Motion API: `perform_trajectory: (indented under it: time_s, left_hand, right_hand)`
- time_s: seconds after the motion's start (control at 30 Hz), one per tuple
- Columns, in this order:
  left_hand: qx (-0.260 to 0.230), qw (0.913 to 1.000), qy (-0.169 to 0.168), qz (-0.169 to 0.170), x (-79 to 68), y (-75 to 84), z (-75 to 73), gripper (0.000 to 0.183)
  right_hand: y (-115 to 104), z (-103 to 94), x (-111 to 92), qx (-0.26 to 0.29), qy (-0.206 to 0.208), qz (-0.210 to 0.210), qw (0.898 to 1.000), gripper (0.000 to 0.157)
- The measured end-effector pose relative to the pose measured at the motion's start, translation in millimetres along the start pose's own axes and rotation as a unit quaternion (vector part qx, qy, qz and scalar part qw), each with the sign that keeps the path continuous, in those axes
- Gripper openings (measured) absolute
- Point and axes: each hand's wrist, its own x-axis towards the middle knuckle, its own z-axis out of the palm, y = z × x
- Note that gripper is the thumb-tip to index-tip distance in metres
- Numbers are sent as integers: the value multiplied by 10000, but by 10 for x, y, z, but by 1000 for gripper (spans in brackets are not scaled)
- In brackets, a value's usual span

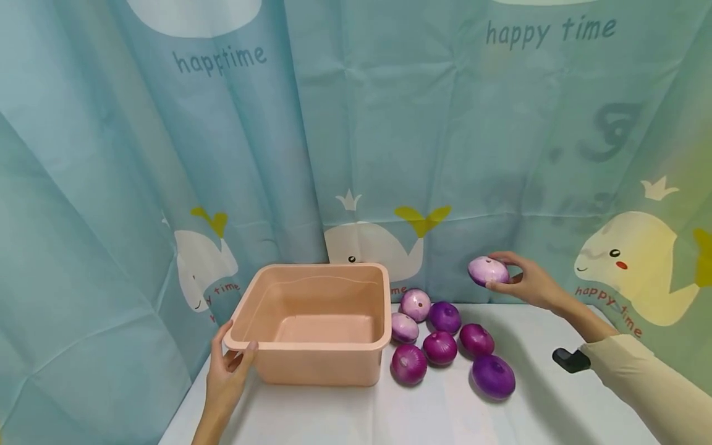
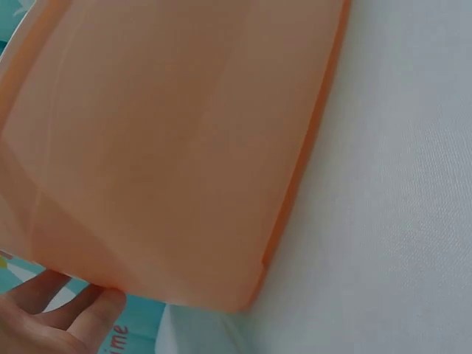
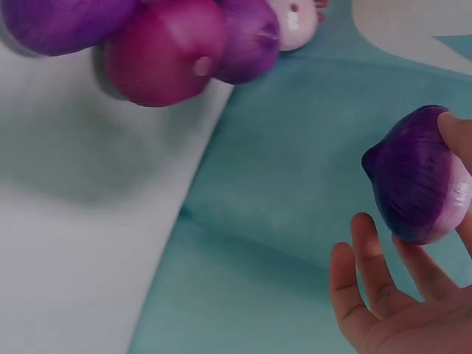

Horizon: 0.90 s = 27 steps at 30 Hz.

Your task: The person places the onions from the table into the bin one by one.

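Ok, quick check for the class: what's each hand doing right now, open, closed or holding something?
Left hand: holding the peach plastic tub at its near-left corner.
Right hand: holding a purple-and-white onion in its fingers.

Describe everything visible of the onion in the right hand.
The onion is a squat, rounded bulb with glossy skin: pale lilac-white with a small brown spot on one side, deep purple on the other, which narrows to a pointed tip. It looks whole. The right hand holds it between thumb and fingers, raised above the white tabletop, its pale side towards the head camera.
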Motion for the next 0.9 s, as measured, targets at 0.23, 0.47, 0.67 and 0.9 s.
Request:
perform_trajectory:
  time_s: [0.23, 0.47, 0.67, 0.9]
  left_hand:
    - [42, 9999, 73, -133, -15, -10, 26, 78]
    - [151, 9997, 129, -118, -4, -26, 36, 77]
    - [228, 9996, 172, -19, 5, -41, 27, 77]
    - [284, 9993, 242, -9, 4, -50, 5, 76]
  right_hand:
    - [-174, -125, -14, -206, 105, 34, 9997, 67]
    - [-234, -174, 9, -411, 70, 72, 9991, 72]
    - [-401, -138, 135, -635, -209, 63, 9977, 78]
    - [-760, 21, 453, -382, -809, -355, 9954, 80]
